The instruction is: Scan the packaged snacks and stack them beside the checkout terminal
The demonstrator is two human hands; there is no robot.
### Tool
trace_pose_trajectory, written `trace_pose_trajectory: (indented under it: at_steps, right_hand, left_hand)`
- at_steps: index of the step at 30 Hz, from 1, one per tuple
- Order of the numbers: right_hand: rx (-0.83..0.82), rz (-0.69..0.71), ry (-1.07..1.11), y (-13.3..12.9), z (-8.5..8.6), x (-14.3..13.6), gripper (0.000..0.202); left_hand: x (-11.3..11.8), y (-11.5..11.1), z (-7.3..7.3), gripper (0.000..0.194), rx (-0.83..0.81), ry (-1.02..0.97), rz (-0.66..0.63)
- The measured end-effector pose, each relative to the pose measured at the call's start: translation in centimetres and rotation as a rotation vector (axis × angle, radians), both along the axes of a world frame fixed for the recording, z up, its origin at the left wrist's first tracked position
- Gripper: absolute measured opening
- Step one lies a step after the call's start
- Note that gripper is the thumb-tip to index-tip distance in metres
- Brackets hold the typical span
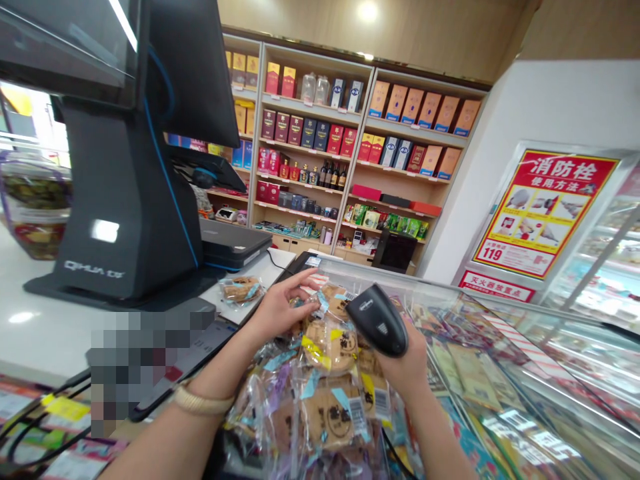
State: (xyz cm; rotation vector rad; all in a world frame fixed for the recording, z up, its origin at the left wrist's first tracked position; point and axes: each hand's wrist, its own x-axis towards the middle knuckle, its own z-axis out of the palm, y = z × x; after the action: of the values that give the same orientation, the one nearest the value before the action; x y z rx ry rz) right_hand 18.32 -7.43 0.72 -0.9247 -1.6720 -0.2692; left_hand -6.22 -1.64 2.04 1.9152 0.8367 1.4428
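My right hand (407, 367) is wrapped around a black handheld barcode scanner (380, 321), its head tilted toward the upper left. My left hand (283, 303) pinches the edge of a clear-wrapped packet of flat brown biscuits (331, 298) at the far end of a pile. The scanner's head is close to that packet. Below both hands lies the heap of similar biscuit packets (327, 413), with blue, yellow and purple tape and white barcode labels. Whatever supports the heap is mostly hidden.
At left stands a black point-of-sale terminal (120, 200) on a white counter (30, 333). A single biscuit packet (241, 290) lies beside it. A glass display case (480, 360) runs along the right. Shelves of boxed goods (310, 133) line the back wall. A scanner cable (397, 453) hangs below.
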Motion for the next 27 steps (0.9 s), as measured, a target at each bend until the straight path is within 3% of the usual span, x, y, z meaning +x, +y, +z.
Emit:
trace_pose_trajectory:
  at_steps: [3, 8, 13, 16, 21, 27]
  right_hand:
    - [0.002, -0.011, 0.021, -0.1, 0.0, -0.1, 0.006]
    - [-0.026, -0.037, 0.053, 0.1, -0.3, 0.0, 0.007]
    - [-0.044, -0.053, -0.011, 1.0, -0.9, 1.2, 0.017]
    - [-0.052, -0.062, -0.009, 1.4, -1.1, 1.6, 0.019]
    - [-0.012, -0.076, 0.027, 1.3, -1.0, 1.4, 0.017]
    - [-0.024, -0.086, 0.021, 1.3, -1.1, 1.5, 0.018]
  left_hand:
    - [-0.1, 0.0, 0.1, 0.066, -0.011, 0.087, 0.009]
    - [-0.3, -0.2, 0.3, 0.057, 0.138, 0.400, 0.204]
    - [-0.3, 0.0, 0.2, 0.043, 0.180, 0.514, 0.081]
    - [-0.4, 0.1, 0.3, 0.040, 0.130, 0.507, 0.013]
    - [-0.5, 0.0, 0.5, 0.043, 0.090, 0.336, 0.041]
    - [-0.5, 0.2, 0.0, 0.030, 0.279, 0.110, 0.285]
